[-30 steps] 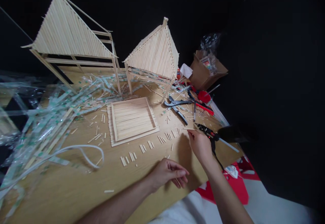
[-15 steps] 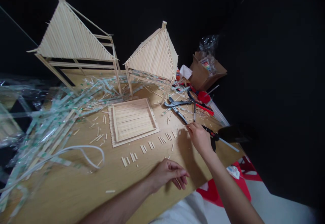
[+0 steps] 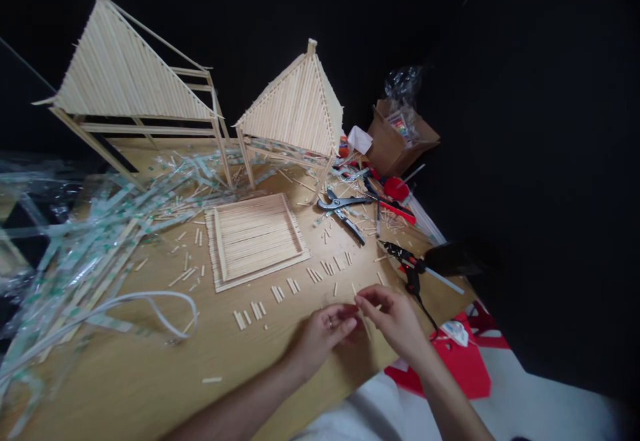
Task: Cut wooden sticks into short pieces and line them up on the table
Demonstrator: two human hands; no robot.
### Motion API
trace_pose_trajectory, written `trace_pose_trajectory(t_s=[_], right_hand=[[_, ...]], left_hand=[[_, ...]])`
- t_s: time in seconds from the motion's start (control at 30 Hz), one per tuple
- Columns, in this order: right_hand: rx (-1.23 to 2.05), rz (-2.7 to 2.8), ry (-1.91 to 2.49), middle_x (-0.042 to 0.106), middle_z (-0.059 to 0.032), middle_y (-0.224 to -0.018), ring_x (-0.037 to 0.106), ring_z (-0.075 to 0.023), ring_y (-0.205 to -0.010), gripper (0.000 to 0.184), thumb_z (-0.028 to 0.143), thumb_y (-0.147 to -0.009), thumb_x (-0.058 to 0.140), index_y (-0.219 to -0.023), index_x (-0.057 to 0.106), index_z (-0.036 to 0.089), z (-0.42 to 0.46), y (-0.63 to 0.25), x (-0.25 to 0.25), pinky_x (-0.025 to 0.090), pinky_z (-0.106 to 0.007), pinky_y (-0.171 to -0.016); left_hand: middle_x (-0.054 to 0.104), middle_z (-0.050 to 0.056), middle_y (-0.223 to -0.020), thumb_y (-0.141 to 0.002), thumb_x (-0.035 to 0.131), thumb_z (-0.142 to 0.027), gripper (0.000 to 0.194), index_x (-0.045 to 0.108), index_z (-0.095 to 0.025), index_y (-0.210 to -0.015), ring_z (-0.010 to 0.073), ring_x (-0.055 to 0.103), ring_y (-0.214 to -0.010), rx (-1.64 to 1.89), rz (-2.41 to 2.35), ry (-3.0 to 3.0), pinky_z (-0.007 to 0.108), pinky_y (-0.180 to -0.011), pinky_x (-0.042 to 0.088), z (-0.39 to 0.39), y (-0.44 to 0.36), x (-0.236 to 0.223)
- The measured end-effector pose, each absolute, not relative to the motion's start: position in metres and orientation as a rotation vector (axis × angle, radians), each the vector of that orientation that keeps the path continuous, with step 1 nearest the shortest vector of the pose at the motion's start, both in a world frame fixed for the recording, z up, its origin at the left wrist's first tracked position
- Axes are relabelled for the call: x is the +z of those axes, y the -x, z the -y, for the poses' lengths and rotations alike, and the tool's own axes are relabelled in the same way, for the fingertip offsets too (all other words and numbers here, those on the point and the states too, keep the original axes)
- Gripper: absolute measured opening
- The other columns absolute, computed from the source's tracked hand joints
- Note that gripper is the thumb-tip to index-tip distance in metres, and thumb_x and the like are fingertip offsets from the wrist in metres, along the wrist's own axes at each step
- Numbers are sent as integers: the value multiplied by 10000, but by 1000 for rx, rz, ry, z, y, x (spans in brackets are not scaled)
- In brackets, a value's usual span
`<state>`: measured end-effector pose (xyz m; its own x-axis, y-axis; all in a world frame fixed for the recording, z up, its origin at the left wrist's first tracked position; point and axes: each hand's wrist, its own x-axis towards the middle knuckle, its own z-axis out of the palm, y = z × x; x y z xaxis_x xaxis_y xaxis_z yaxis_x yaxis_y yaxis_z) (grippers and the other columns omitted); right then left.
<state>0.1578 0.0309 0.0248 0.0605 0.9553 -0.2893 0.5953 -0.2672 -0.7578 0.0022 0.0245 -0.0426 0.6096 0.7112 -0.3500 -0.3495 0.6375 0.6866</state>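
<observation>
My right hand [image 3: 393, 318] pinches a thin wooden stick [image 3: 353, 288] above the front part of the table. Against its fingertips rests my left hand [image 3: 325, 338], thumb and fingers drawn together; whatever lies between them is hidden. Short cut stick pieces [image 3: 313, 274] lie in small groups in a row just beyond both hands. Behind that row is a flat panel of wooden sticks [image 3: 257, 238] with a raised frame. To the right of my right hand, a black glue gun [image 3: 411, 269] with a white glue stick lies on the table.
Two stick-built house models, a larger one [image 3: 125, 71] and a smaller one [image 3: 295, 108], stand at the back. Pliers-like cutters [image 3: 345, 211] lie right of the panel. Plastic wrappers [image 3: 100, 241] and a white cable [image 3: 145, 296] cover the left. A cardboard box [image 3: 395, 141] stands back right.
My right hand has come back from beside the glue gun towards me, to my left hand, with the stick in its fingers. My left hand has risen slightly and its fingers have closed.
</observation>
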Motion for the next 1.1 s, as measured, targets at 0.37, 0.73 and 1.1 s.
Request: trace_pose_trajectory(t_s=[0.37,0.73,1.1], right_hand=[[1130,1523,1837,658,-23,-722,576,-137,-657,182,330,-804,589,-781,662,165,-20,-150,9,416,-216,-568],[549,2252,1801,584,-59,-1017,553,-189,-957,326,144,-827,534,-1125,620,246,-91,-175,-1,427,-285,-810],[596,2355,1721,575,-56,-976,569,-167,-890,279,106,-787,591,-1037,658,208,-109,-176,-11,425,-265,-819]], left_hand=[[669,64,-819,-626,780,-366,380,666,-118,-891,142,597,-695,705,-749,-591,232,-615,467,-21,-8,-46],[611,32,-698,-693,698,-383,332,684,-121,-896,121,568,-602,578,-732,-659,227,-551,483,-30,1,-34],[605,48,-696,-748,652,-448,367,677,-95,-845,114,572,-592,625,-695,-640,201,-521,466,-37,6,-40]])
